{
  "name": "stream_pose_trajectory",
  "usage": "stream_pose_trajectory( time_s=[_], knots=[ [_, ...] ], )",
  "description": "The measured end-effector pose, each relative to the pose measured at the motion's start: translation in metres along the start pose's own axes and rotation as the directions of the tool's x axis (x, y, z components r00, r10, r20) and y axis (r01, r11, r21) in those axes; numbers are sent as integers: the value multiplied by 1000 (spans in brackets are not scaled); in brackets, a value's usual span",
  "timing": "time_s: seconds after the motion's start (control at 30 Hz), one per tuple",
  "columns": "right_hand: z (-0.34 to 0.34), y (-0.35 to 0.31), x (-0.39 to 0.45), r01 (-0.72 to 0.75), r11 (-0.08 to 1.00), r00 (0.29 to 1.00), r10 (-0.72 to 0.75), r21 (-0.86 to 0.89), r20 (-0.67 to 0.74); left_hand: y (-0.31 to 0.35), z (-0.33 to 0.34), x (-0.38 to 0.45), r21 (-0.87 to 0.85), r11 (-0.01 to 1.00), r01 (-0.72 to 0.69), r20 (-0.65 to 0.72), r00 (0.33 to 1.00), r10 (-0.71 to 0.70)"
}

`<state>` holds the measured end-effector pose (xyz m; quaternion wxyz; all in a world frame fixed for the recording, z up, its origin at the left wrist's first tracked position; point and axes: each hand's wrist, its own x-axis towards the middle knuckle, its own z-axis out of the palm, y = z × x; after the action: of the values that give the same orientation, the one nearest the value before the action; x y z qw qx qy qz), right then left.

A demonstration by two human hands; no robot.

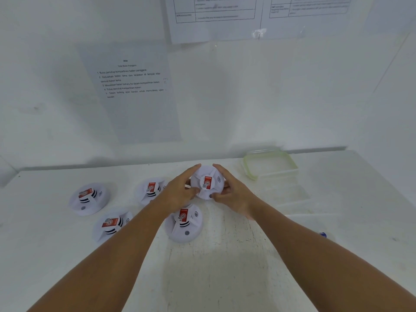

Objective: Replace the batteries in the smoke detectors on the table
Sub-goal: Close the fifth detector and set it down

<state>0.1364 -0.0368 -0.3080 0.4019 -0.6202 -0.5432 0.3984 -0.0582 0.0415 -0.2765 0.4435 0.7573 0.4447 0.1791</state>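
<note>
At nine o'clock on the white table [225,266] we see a first smoke detector [89,198], a second smoke detector [111,224] just below it, then a third smoke detector [150,190] partly behind our left wrist. Moving on, the left hand [180,190] curls round the left rim of the held smoke detector [207,183], up at twelve o'clock; the right hand [231,191] grips its right rim, thumb near the grey button. A fourth smoke detector [184,222] lies at centre, under our wrists. At two o'clock sits a clear container [270,165], green-rimmed, its contents perhaps nil, too blurred to tell.
</note>
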Motion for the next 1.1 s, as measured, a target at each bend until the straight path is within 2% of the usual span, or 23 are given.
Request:
stream_pose_trajectory(
  time_s=[0.43, 0.67, 1.1],
  knots=[
    [0, -6, -3, -18, 1000, 1000, 18, -3, 15, 0, 1, 0, 14, 1000, 16, -14, 1000, -16],
    [-10, -12, -7, -67, 998, 992, 65, 17, 109, -1, 1, 2, -2, 1000, 25, -16, 1000, -25],
    [-10, -15, -11, -58, 997, 995, 54, 51, 87, 3, 2, 0, 19, 1000, -2, -10, 1000, 2]
  ],
)
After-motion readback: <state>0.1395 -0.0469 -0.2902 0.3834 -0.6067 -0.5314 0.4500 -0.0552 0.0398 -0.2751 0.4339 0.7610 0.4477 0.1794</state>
